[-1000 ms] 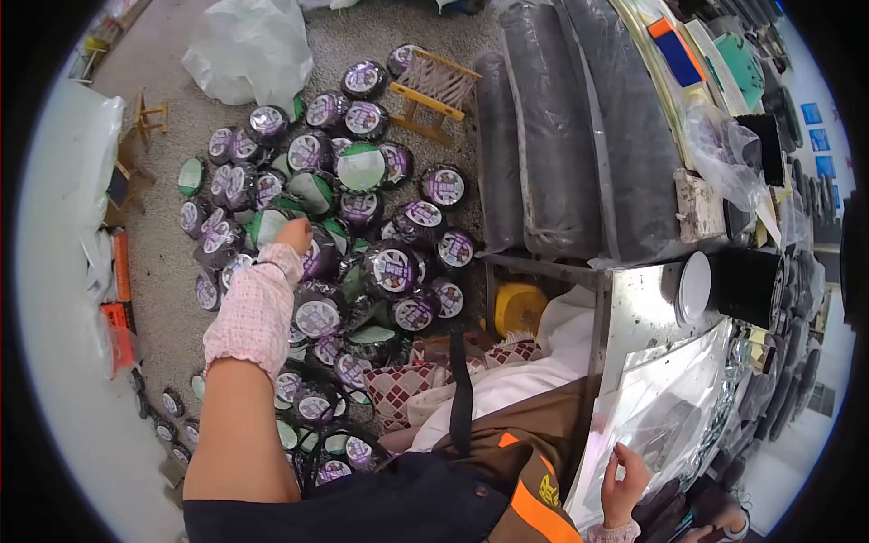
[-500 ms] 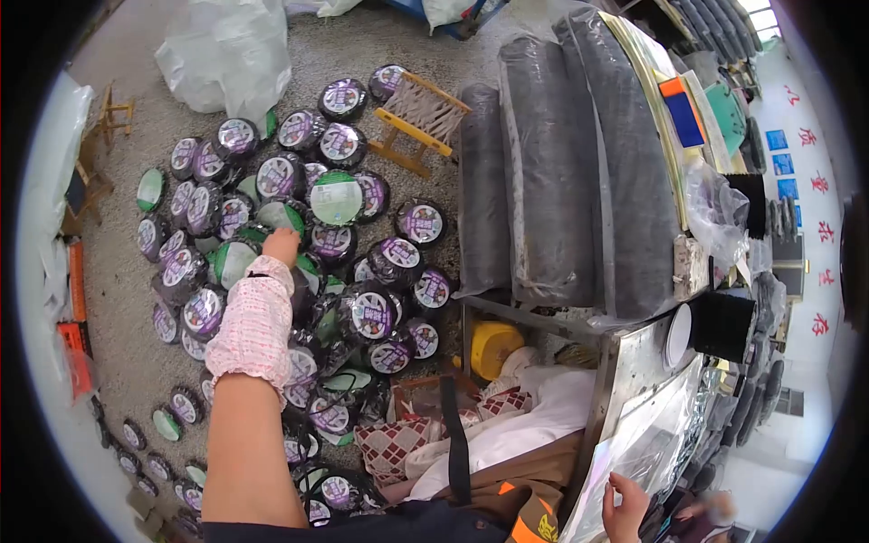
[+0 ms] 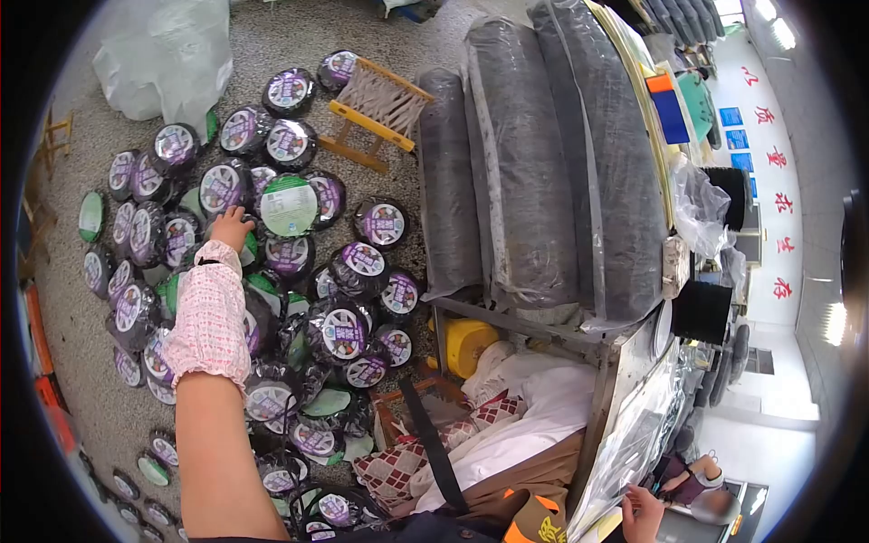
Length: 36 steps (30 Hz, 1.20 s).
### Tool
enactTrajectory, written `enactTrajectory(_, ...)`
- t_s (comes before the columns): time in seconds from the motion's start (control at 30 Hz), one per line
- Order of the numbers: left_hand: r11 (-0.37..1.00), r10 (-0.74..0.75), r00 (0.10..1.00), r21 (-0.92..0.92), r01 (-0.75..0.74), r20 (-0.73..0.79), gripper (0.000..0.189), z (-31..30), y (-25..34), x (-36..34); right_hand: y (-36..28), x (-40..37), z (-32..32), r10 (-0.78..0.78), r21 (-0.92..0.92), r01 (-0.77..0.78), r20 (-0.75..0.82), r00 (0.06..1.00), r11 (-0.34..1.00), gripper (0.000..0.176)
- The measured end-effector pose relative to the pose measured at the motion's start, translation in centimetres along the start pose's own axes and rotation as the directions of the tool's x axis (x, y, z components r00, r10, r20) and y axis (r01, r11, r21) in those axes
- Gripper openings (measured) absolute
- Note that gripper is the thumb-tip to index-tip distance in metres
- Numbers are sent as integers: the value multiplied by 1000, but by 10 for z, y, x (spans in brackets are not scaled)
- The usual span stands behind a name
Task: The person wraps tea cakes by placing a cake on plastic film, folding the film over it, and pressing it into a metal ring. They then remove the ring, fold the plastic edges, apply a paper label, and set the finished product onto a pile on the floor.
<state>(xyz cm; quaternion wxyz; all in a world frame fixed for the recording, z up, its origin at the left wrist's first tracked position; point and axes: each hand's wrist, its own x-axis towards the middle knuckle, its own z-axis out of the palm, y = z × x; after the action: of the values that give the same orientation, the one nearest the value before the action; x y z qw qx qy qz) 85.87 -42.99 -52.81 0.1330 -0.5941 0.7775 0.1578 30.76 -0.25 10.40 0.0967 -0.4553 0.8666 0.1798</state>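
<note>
My left hand (image 3: 233,228), in a pink sleeve (image 3: 210,317), reaches into a big heap of round, black, film-wrapped packs on the floor. Its fingers are spread over the packs and hold none clear of the heap. Right beside it lies a pack with its green-and-white label up (image 3: 290,206); most others, like the pack (image 3: 224,186) just above the hand, show purple-and-white labels. My right hand (image 3: 641,516) hovers at the workbench edge, fingers loosely bent and apart, nothing visible in them. Clear plastic sheets (image 3: 625,434) lie on the bench near it.
Large dark plastic-wrapped bundles (image 3: 525,163) stand on the bench. A wooden stool with a woven seat (image 3: 385,100) is beside the heap. Under the bench are a yellow container (image 3: 472,347) and white cloth (image 3: 552,407). Another person (image 3: 697,484) is at the lower right.
The view has turned, so the scene sits further left. My left hand has moved slightly up the heap, its fingers now more spread. My right hand stays by the bench.
</note>
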Motion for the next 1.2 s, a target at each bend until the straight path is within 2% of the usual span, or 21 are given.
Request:
enactTrajectory(0.1, 1000, 3, 996, 26, -6, 88, 28, 16, 5, 20, -6, -9, -6, 51, -72, -50, 13, 999, 996, 24)
enactTrajectory(0.13, 1000, 6, 993, 29, -9, 119, 28, 17, 9, 21, -13, -11, -10, 148, -86, -142, 64, 987, 986, 26)
enactTrajectory(0.2, 1000, -1, 985, 23, -3, 175, 28, 21, 10, 24, -8, -15, -6, 143, -67, -140, 43, 989, 988, 27)
enactTrajectory(0.3, 1000, -26, 984, -9, 28, 178, 28, 39, 5, 34, -5, -21, 3, 162, -56, -159, 63, 985, 986, 29)
enactTrajectory(0.33, 999, -24, 995, 30, 21, 99, 25, 41, 6, 32, -6, -23, 4, 183, -64, -178, 86, 979, 982, 29)
enactTrajectory(0.4, 996, 37, 991, 76, -46, 126, 23, 38, 5, 36, -4, -22, 4, 199, -32, -197, 121, 972, 980, 39)
enactTrajectory(0.43, 991, 70, 987, 105, -86, 145, 22, 37, 5, 36, 1, -22, 8, 197, 4, -198, 98, 976, 980, 34)
enactTrajectory(0.47, 975, 116, 992, 183, -124, 53, 19, 40, 6, 31, 8, -23, 15, 199, 43, -203, 76, 977, 978, 29)
enactTrajectory(0.57, 946, 184, 983, 277, -170, -24, 22, 56, -4, 31, 14, -29, 20, 199, 119, -202, 36, 979, 972, 26)
enactTrajectory(0.6, 952, 215, 976, 229, -206, -18, 25, 46, -5, 26, 15, -30, 21, 207, 148, -210, 35, 978, 966, 26)
enactTrajectory(0.7, 956, 291, 908, 112, -270, -301, 22, 22, -4, 17, 14, -31, 22, 240, 178, -243, 39, 970, 954, 23)
enactTrajectory(0.73, 961, 275, 934, 66, -267, -228, 15, -17, 10, 10, 27, -31, 29, 204, 175, -204, 19, 979, 963, 23)
enactTrajectory(0.77, 955, 56, 982, -278, -105, -180, 8, -69, 38, 0, 41, -34, 35, 172, 171, -169, -1, 985, 971, 22)
enactTrajectory(0.83, 846, 223, 922, -406, -345, -317, 14, -140, 77, -16, 26, -21, 37, 138, 238, -114, -89, 986, 965, 27)
enactTrajectory(0.9, 639, 304, 859, -580, -505, -412, 19, -208, 147, -40, 7, -2, 42, 76, 305, -26, -155, 985, 952, 31)
enactTrajectory(0.97, 397, 422, 692, -567, -722, -585, 19, -243, 230, -61, -22, 21, 38, -78, 294, 140, -213, 974, 946, 51)
enactTrajectory(1.0, 375, 477, 666, -553, -744, -573, 18, -268, 275, -83, -38, 31, 33, -102, 354, 175, -214, 971, 919, 65)
enactTrajectory(1.03, 251, 491, 629, -593, -765, -603, 18, -286, 320, -107, -44, 39, 35, -121, 472, 208, -208, 971, 857, 83)
enactTrajectory(1.1, 84, 584, 553, -633, -769, -594, 17, -316, 399, -153, -56, 55, 28, -232, 459, 336, -269, 935, 822, 115)
enactTrajectory(1.17, -41, 645, 471, -644, -764, -601, 16, -345, 459, -199, -59, 61, 21, -237, 469, 385, -343, 909, 795, 123)
enactTrajectory(1.2, -58, 656, 479, -672, -738, -583, 18, -360, 479, -224, -60, 61, 16, -175, 509, 374, -395, 902, 775, 117)
